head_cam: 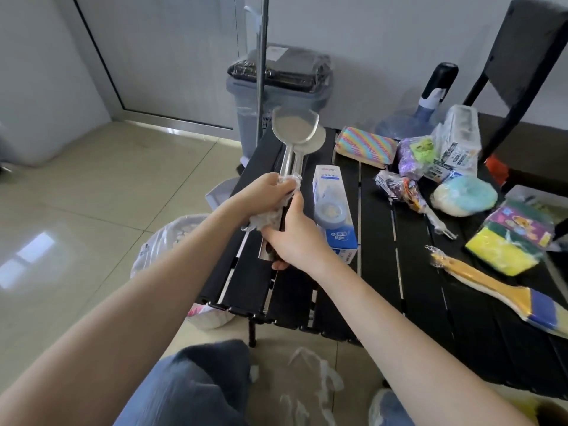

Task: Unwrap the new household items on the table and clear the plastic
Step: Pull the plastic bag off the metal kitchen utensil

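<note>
Blue-trousered knees fill the bottom edge of the frame, with clear plastic scraps on the floor beside them. Above, two bare forearms reach to the frame's centre over a black slatted table. At centre, the right hand curls around the lower handles of two metal scoops. Just above it, the left hand clutches crumpled plastic wrap bunched on those handles. Wrapped sponges lie at right; a grey bin stands beyond.
</note>
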The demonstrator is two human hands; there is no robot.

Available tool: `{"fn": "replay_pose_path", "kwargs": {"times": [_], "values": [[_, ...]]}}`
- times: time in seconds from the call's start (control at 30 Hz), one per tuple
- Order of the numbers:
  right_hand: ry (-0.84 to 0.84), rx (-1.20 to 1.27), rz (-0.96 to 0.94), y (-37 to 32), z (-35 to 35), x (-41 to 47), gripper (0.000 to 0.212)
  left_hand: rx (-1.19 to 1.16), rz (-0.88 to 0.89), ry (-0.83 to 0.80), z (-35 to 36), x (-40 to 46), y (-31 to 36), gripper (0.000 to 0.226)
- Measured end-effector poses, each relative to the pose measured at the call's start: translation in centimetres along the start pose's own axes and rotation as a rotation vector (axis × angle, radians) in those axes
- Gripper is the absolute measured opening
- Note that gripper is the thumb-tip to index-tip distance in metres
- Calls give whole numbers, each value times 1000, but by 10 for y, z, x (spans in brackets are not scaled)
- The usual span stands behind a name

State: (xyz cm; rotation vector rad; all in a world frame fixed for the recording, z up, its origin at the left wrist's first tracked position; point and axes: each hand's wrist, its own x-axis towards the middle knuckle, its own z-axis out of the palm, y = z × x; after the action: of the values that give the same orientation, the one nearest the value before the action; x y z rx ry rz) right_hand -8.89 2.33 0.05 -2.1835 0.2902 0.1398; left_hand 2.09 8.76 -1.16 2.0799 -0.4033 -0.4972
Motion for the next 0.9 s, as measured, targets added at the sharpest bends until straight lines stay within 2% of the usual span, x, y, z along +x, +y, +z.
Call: {"fn": "replay_pose_path", "kwargs": {"times": [0.17, 0.37, 0.4, 0.5, 0.53, 0.63, 0.77, 0.83, 0.9], "values": [[-40, 29, 58, 6, -1, 5, 87, 82, -2, -44, 9, 8, -5, 28], [-43, 113, 111, 14, 4, 7, 87, 195, 3, 37, 12, 5, -7, 27], [-29, 120, 113, 16, 5, 8, 86, 244, 3, 50, 13, 4, -7, 20], [11, 122, 102, 18, 4, 7, 82, 326, 0, 120, 11, -7, -5, 36], [20, 89, 97, 17, 3, 5, 80, 322, 26, 144, 9, -11, -6, 34], [34, -68, 100, 12, -1, -3, 77, 212, 112, 173, -3, -24, -6, 33], [-29, -310, 54, 2, -9, -21, 58, -148, 99, 149, -27, -51, 0, 35], [18, -559, -4, -5, -14, -30, 50, -329, 66, 124, -37, -66, 2, 38], [118, -640, -101, -12, -16, -36, 49, -523, 68, 84, -45, -78, -1, 44]]}}
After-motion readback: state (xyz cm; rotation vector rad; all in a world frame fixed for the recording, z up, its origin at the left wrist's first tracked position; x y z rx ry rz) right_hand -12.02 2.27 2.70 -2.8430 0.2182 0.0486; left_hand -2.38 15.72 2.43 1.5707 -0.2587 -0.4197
